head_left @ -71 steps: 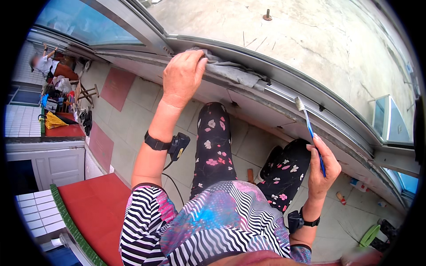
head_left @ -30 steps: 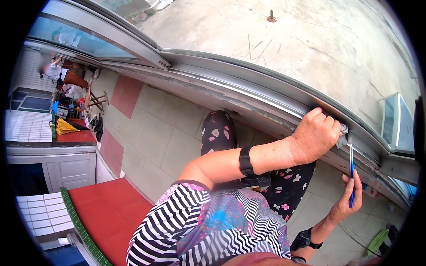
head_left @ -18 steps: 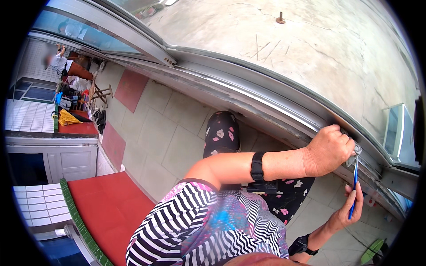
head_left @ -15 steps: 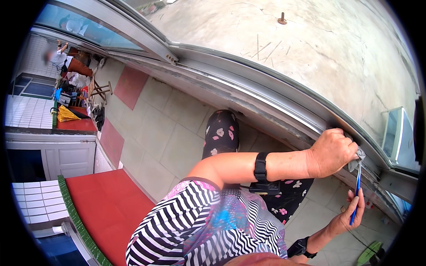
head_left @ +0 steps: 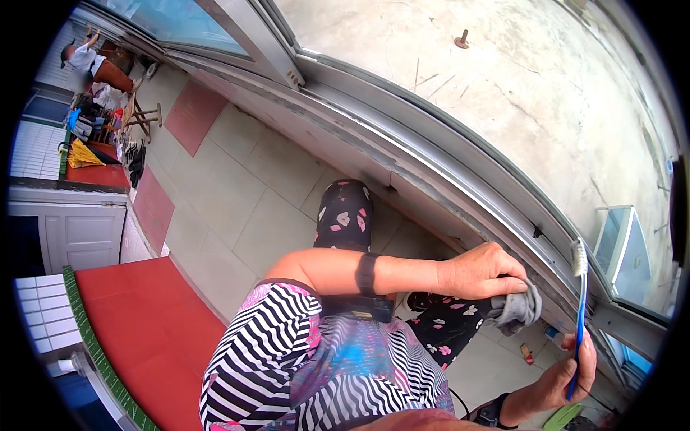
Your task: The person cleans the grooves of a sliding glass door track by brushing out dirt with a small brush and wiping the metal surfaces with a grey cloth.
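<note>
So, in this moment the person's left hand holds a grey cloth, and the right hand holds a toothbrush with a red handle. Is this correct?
Not quite: the toothbrush has a blue handle, not a red one, as the head view shows. The rest is right: the left hand holds the grey cloth, and the right hand holds the toothbrush.

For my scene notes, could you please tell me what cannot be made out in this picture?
All in the head view:
Left hand: fingertips, hidden by the hand itself and the grey cloth.
Toothbrush: any dirt on its bristles, too small.
Green object: cut off by the lower edge.
Far person: what the hands touch, too small.
</note>
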### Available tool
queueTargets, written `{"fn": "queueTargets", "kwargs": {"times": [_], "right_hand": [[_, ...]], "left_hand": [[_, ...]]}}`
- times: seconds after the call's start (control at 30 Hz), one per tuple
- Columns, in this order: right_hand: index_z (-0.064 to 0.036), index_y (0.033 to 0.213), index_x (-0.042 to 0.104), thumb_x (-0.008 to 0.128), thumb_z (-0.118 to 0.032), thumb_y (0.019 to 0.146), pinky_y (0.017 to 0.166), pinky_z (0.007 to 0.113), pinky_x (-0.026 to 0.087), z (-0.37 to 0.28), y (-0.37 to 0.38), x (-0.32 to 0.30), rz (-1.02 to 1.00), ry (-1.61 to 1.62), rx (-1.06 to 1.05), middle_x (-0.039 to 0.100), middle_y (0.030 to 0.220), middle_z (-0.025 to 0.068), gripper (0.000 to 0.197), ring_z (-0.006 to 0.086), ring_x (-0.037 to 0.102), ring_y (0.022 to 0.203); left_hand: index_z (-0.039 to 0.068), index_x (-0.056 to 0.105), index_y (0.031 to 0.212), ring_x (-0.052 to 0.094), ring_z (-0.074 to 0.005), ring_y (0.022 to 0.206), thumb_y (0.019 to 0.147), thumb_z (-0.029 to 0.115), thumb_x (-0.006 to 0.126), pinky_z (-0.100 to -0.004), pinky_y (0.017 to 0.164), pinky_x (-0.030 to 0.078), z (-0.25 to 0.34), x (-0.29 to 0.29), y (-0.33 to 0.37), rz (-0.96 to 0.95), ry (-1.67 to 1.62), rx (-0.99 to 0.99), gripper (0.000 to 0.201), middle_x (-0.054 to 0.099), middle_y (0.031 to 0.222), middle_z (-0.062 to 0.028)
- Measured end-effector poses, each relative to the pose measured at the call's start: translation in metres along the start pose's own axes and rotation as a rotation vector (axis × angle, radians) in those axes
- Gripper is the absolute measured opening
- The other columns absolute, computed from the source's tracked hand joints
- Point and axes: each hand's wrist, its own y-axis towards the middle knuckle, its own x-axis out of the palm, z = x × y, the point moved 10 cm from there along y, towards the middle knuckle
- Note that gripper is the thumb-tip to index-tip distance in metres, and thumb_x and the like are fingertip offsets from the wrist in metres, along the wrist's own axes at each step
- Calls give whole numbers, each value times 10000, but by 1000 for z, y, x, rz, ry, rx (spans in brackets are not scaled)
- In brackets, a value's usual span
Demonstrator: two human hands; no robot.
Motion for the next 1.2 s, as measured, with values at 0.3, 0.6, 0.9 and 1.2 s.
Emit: {"fn": "queueTargets", "kwargs": {"times": [0.3, 0.6, 0.9, 1.2], "right_hand": [[-14, 1000, 752, 786, 34, 730, 760, 320, 578, -68, 96, 222, -450, 99, -227, 755, 990, 183, 277, 288, 754, 867], [-33, 1016, 771, 759, 57, 756, 853, 315, 576, -77, 116, 349, -529, 275, -182, 754, 1071, 161, 275, 266, 745, 971], [-42, 994, 749, 750, 20, 793, 762, 346, 607, -86, 124, 401, -537, 423, -225, 743, 1053, 179, 210, 314, 743, 908], [16, 949, 748, 598, 5, 759, 838, 320, 557, -76, 130, 411, -588, 451, -61, 752, 1025, 182, 242, 223, 731, 907]], "left_hand": [[87, 783, 952, 700, -359, 907, 859, 379, 711, -480, 793, 533, -154, -17, -93, -851, 655, -499, 315, 742, 922, -166], [88, 787, 980, 700, -343, 938, 859, 387, 721, -466, 832, 531, -277, -1, -93, -674, 496, -343, 329, 749, 963, -153], [77, 788, 978, 701, -345, 927, 852, 393, 729, -465, 831, 534, -282, -7, -92, -657, 505, -341, 345, 749, 962, -152], [66, 788, 975, 702, -346, 916, 846, 399, 737, -464, 830, 537, -275, 6, -87, -716, 541, -341, 361, 750, 960, -152]]}}
